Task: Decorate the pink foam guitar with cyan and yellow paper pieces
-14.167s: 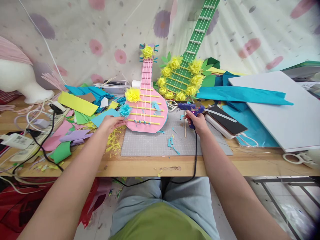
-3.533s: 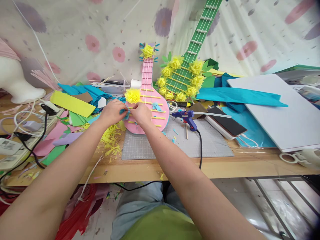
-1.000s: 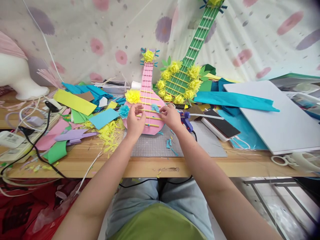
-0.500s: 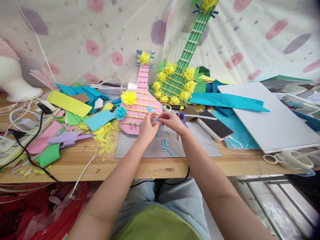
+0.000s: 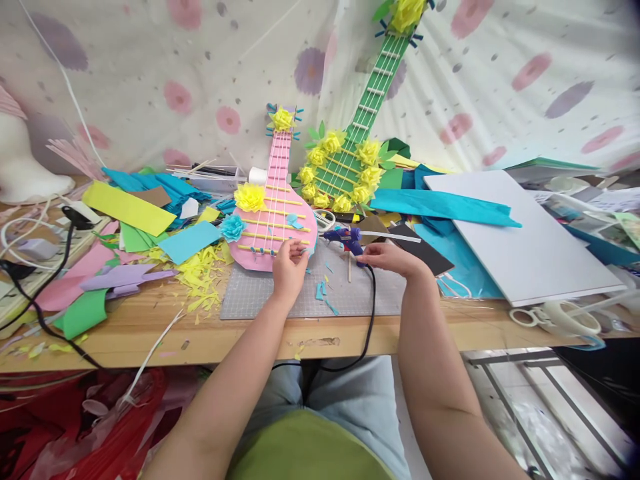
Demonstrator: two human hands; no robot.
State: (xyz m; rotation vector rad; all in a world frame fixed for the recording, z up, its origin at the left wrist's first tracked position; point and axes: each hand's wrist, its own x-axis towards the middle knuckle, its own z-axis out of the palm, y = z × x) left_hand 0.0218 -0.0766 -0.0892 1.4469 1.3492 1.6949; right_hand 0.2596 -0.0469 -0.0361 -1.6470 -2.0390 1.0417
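My left hand (image 5: 290, 268) is closed in a pinch at the lower right of a pink paper guitar (image 5: 295, 227). A small light blue scrap seems to sit at its fingertips, mostly hidden. To the right, my right hand (image 5: 387, 259) has its fingers closed at the handle of a blue glue gun (image 5: 344, 235), which has a white glue stick (image 5: 390, 236) sticking out of its back. The pink guitar bears white strings, yellow sticks, a yellow paper flower (image 5: 250, 197) and a blue one (image 5: 233, 228). Below the hands lies a grey cutting mat (image 5: 270, 303) with blue scraps (image 5: 320, 291).
A green paper guitar (image 5: 345, 167) with yellow flowers leans against the curtain behind. Coloured paper and yellow shreds (image 5: 200, 273) cover the left side. A white board (image 5: 520, 233), white-handled scissors (image 5: 525, 317) and blue crepe paper (image 5: 445, 205) lie right. A black cord (image 5: 373, 307) hangs over the table edge.
My hands were together in front of the pink guitar and have parted. The right hand has moved right to the glue gun's handle; the left stays by the guitar.
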